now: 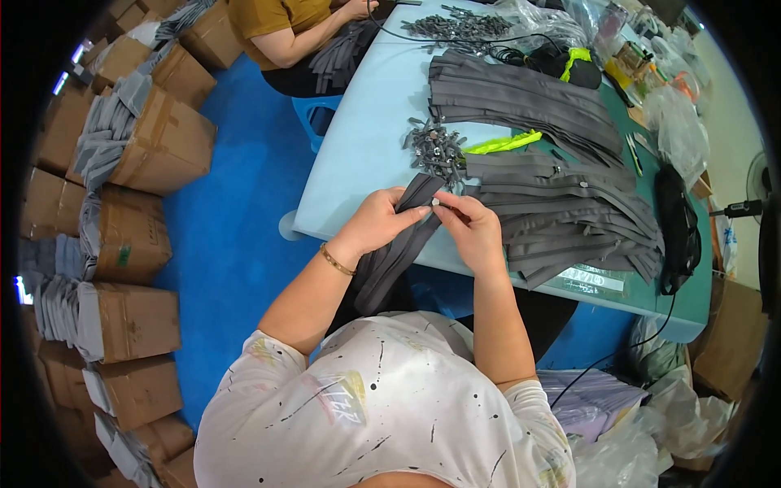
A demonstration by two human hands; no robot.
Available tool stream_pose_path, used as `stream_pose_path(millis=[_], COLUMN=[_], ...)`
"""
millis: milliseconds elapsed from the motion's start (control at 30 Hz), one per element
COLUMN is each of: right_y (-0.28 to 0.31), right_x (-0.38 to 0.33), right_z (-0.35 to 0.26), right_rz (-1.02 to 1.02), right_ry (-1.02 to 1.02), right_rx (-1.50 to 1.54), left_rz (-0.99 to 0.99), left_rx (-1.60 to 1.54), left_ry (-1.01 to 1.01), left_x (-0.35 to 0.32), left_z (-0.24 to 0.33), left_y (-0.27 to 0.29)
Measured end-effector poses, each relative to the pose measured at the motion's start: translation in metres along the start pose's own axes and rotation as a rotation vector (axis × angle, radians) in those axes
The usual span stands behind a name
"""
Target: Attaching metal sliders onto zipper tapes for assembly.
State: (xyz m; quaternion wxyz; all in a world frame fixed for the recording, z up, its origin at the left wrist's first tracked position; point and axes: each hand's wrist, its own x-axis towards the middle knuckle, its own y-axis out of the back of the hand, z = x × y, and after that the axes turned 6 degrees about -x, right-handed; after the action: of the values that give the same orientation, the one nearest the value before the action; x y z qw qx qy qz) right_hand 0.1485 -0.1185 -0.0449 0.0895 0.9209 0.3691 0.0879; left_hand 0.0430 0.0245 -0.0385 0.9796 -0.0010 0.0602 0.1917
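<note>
Dark grey zipper tapes (382,268) hang folded from my left hand (376,221), whose thumb and fingers are closed on them near their upper end. My right hand (473,232) pinches a small pale piece (436,202) against the end of the tape; it looks like a zipper slider, but its detail is too small to tell. Just beyond my hands, a heap of zipper sliders with grey pulls (439,150) lies on the table. Right of my right hand is a fanned pile of grey zipper tapes (578,215), with another stack (521,89) behind it.
The pale table (350,154) carries a yellow-green strip (504,143), a farther slider heap (464,26), scissors (634,154) and a black pouch (679,228). Cardboard boxes (134,321) of grey pieces line the left. A co-worker (285,37) sits at the table's far left.
</note>
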Motion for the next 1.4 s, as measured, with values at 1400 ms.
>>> stream_pose_path(millis=[1400], right_y=[-0.003], right_x=[-0.003], right_z=[0.003], right_rz=[0.053], right_ry=[0.052], right_rx=[0.054], left_rz=[-0.092], left_rx=[-0.071], left_ry=[0.065], left_x=[-0.003], left_z=[0.008], left_y=[-0.001])
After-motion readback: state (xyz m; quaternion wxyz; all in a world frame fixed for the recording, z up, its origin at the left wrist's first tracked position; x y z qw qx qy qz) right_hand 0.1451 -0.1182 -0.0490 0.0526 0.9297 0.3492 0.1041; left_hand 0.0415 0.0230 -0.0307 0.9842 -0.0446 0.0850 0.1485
